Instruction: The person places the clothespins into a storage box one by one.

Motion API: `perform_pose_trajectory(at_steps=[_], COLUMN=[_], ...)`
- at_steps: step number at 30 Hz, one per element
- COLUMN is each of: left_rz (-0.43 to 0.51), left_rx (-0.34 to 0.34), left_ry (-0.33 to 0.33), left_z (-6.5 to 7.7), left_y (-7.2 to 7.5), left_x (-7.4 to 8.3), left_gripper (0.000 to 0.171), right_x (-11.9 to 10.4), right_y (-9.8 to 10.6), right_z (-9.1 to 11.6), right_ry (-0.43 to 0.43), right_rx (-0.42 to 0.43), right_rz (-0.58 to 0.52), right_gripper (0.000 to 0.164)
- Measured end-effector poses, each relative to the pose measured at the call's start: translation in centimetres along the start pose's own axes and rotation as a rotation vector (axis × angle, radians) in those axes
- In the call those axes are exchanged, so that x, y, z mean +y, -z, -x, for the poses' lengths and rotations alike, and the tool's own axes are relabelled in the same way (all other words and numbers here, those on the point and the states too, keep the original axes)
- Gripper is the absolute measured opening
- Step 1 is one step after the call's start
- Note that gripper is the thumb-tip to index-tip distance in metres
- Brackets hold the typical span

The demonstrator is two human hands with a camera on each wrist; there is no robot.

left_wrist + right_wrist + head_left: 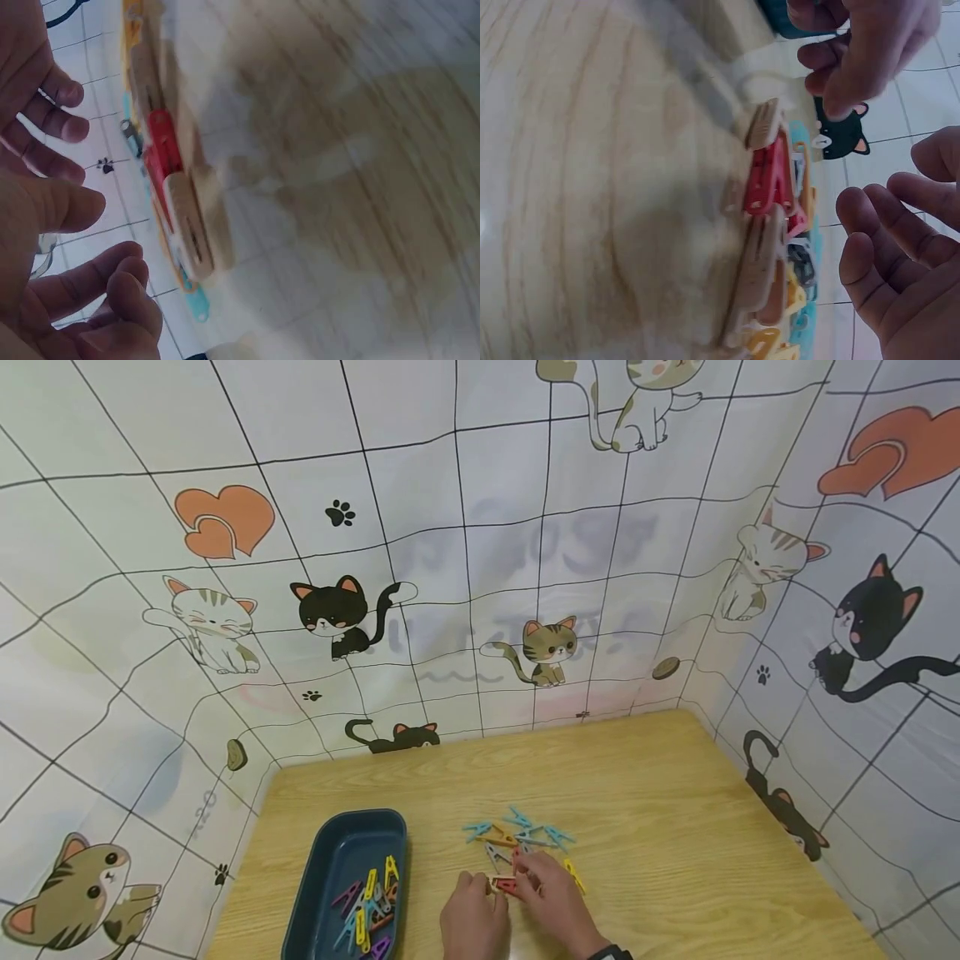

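A red clothespin lies on the table between the two hands. Beige clothespins lie at both ends of it: one beige clothespin toward the left hand, another beige clothespin toward the right. My left hand is beside this row, its fingers loosely bent with nothing between them in the left wrist view. On the other side, my right hand hovers at the row; in the right wrist view its fingers are apart and hold nothing. Beyond the hands lie blue clothespins, an orange clothespin and a grey clothespin.
A dark blue tray stands on the left of the wooden table, with several clothespins of mixed colours inside. A yellow clothespin lies just right of the right hand. Cloth walls with cat prints enclose the table's back and sides.
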State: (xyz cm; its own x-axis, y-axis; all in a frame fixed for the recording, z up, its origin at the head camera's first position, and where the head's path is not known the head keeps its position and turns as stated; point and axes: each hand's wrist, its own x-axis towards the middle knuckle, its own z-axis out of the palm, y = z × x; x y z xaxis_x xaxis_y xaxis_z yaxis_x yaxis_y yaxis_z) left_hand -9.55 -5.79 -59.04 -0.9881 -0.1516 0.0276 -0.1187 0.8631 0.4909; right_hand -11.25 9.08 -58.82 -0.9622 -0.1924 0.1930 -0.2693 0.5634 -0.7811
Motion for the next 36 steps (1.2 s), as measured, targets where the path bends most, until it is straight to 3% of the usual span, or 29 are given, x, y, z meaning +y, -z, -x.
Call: perform_pose_trajectory(at_steps=[10, 16, 21, 25, 36], left_rz=[-0.076, -0.089, -0.106, -0.134, -0.125], left_rx=[-0.042, -0.07, -0.029, 0.037, 0.078], left_ry=[0.049, 0.079, 0.091, 0.077, 0.089], left_z=[-1.0, -1.4, -1.4, -1.6, -2.3], left_y=[-1.8, -2.2, -2.3, -2.4, -2.0], left_x=[0.2, 0.1, -0.2, -0.7, -1.8], left_gripper=[0.028, 0.025, 0.021, 0.028, 0.025], right_x=[1.5, 1.6, 1.5, 1.3, 1.1], right_y=[-1.7, -1.8, -1.8, -1.7, -1.6], right_z=[-0.1, -0.2, -0.3, -0.4, -0.4], right_ry=[0.011, -0.002, 0.011, 0.012, -0.009], right_rx=[-0.024, -0.04, -0.036, -0.041, -0.05], right_rz=[0.006, 0.013, 0.014, 0.013, 0.01], right_gripper=[0.015, 0.018, 0.018, 0.019, 0.023])
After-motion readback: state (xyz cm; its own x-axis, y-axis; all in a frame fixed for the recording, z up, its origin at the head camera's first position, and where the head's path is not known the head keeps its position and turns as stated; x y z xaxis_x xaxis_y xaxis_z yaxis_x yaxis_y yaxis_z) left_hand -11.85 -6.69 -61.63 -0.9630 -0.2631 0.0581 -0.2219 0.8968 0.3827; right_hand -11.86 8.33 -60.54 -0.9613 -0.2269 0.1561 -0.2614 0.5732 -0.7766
